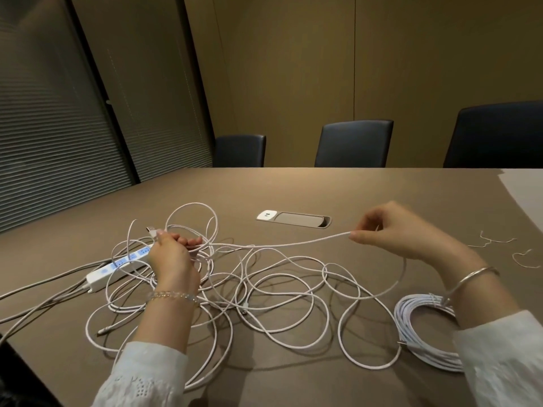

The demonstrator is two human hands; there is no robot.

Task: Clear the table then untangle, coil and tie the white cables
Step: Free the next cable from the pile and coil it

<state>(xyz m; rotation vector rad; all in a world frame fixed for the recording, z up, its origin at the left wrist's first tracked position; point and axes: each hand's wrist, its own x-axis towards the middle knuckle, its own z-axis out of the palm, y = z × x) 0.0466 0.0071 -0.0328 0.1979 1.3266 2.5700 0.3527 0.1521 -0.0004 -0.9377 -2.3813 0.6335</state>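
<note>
A loose tangle of white cables (pixel 282 289) sprawls over the middle of the brown table (pixel 293 186). My left hand (pixel 173 259) grips one cable near its plug end, above the tangle's left side. My right hand (pixel 396 230) pinches the same cable farther along, so a stretch of it hangs taut between the two hands. A neat white coil (pixel 417 327) lies at the front right, partly hidden by my right forearm. Several thin wire ties (pixel 499 240) lie on the table at the far right.
A white power strip (pixel 117 267) with grey leads running off the left edge lies under the tangle's left side. A recessed socket panel (pixel 293 219) sits mid-table. A white sheet (pixel 526 189) lies at the far right. Three dark chairs (pixel 354 142) stand behind the far edge.
</note>
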